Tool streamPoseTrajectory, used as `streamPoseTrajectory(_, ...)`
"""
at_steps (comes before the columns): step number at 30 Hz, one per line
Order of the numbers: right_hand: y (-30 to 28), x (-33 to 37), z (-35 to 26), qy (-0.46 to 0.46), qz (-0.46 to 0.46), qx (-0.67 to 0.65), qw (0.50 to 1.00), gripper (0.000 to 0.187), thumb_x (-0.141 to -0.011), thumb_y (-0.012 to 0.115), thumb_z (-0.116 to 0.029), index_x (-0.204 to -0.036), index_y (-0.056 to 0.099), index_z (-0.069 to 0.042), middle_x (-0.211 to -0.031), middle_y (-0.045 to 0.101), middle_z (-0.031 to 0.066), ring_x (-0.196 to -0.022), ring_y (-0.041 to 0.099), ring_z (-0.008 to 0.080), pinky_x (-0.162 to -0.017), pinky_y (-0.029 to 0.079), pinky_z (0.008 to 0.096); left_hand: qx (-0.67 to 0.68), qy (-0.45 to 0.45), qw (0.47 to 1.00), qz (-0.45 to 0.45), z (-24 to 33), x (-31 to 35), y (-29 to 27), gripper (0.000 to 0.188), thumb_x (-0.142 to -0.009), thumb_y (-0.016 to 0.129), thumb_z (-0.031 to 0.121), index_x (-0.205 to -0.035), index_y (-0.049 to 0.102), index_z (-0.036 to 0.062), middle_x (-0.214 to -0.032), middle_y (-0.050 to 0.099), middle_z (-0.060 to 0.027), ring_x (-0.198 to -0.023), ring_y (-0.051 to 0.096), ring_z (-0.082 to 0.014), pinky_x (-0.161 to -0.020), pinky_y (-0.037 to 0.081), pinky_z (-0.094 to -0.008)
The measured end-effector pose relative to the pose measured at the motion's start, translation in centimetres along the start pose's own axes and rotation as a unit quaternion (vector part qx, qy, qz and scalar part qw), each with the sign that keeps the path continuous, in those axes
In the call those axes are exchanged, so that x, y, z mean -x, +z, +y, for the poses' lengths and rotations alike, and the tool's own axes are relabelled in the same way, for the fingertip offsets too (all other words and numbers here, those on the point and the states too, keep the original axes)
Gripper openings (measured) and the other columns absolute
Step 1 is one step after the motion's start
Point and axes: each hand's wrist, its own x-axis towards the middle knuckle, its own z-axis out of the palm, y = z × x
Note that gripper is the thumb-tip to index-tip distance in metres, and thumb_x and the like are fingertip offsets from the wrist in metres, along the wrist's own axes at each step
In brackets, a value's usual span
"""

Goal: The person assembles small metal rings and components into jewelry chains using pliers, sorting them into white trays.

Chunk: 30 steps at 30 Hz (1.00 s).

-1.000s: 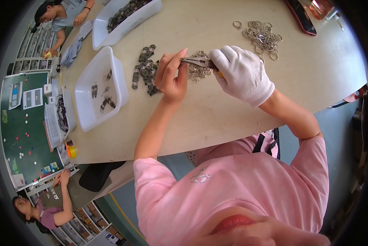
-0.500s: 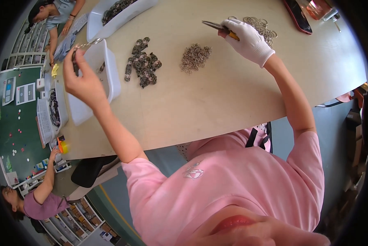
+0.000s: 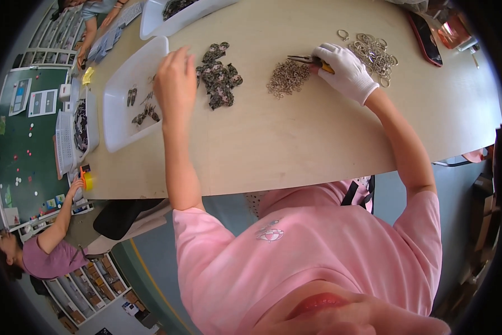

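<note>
My left hand (image 3: 175, 86) is bare and hovers over the right rim of a white tray (image 3: 115, 120), beside a pile of small camouflage-patterned pieces (image 3: 220, 81). Its fingers are stretched out and a little blurred, and I see nothing in them. Inside the tray lie several small dark pieces with metal fittings (image 3: 144, 114). My right hand (image 3: 345, 70), in a white glove, is closed around pliers (image 3: 302, 58) with a yellow and dark handle. The pliers' jaws point left over a heap of small metal links (image 3: 287, 79). Metal split rings (image 3: 376, 53) lie just beyond that hand.
Another white bin (image 3: 192, 12) with dark pieces stands at the far left. A dark red phone-like object (image 3: 425, 39) lies at the far right. A basket (image 3: 66, 142) sits past the table's left side, where two people work. The table's near edge (image 3: 295, 188) runs before me.
My left hand has moved right, away from the tray, and no longer shows the metal ring and dark piece it held. The pliers have come nearer to the link heap. The view has shifted slightly.
</note>
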Motion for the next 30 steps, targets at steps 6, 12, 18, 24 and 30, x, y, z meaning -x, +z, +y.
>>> streamPoseTrajectory(6,-1.5,-0.2,-1.9,0.059,-0.03,-0.103,0.993,0.016,-0.086,0.061,-0.014,-0.098,0.059,-0.004,-0.086,0.064,0.0159,-0.084,0.06,0.0375,-0.073,0.048,0.0439,-0.09,-0.044,0.985,-0.139,-2.0,-0.7,6.9,0.042,-0.09,0.064,0.039,-0.108,0.068,0.0014,-0.11,0.065,-0.0181,-0.105,0.061,-0.0326,-0.087,0.049,-0.0422)
streamPoseTrajectory(12,-1.5,0.0,-1.8,-0.037,-0.011,-0.072,0.997,0.015,-0.088,0.059,-0.013,-0.101,0.06,-0.005,-0.084,0.065,0.016,-0.079,0.061,0.0357,-0.07,0.048,0.0428,0.017,-0.059,0.994,-0.09,-4.2,-2.4,10.1,0.034,-0.084,0.071,0.034,-0.088,0.069,-0.0001,-0.091,0.067,-0.0136,-0.093,0.062,-0.0324,-0.079,0.05,-0.0442)
streamPoseTrajectory(18,-2.7,-0.2,-1.1,0.097,-0.169,-0.189,0.962,0.027,-0.089,0.06,-0.017,-0.114,0.061,-0.009,-0.093,0.068,0.0116,-0.084,0.064,0.0286,-0.077,0.05,0.0362,0.176,-0.041,0.98,-0.086,-5.4,-2.9,11.1,0.023,-0.082,0.073,0.017,-0.087,0.06,-0.0018,-0.08,0.068,-0.016,-0.074,0.067,-0.0296,-0.068,0.052,-0.0399)
streamPoseTrajectory(24,-3.6,-0.1,-0.3,0.156,-0.271,-0.137,0.94,0.043,-0.084,0.066,-0.022,-0.124,0.055,-0.012,-0.103,0.067,0.013,-0.09,0.063,0.0277,-0.081,0.05,0.0381,0.167,-0.027,0.985,-0.042,-1.2,-2.6,8.7,0.014,-0.093,0.058,0.012,-0.096,0.05,0.0009,-0.076,0.066,-0.0146,-0.073,0.066,-0.0319,-0.065,0.05,-0.0417)
streamPoseTrajectory(30,-4.5,-0.5,-1.6,0.15,-0.299,-0.134,0.933,0.037,-0.085,0.056,-0.011,-0.121,0.051,-0.005,-0.084,0.068,0.005,-0.077,0.06,0.0148,-0.07,0.047,0.0292,0.295,0.002,0.953,-0.064,2.4,-1.9,7.9,0.014,-0.097,0.052,0.014,-0.102,0.047,0.0022,-0.077,0.065,-0.0135,-0.071,0.066,-0.0298,-0.064,0.049,-0.0403)
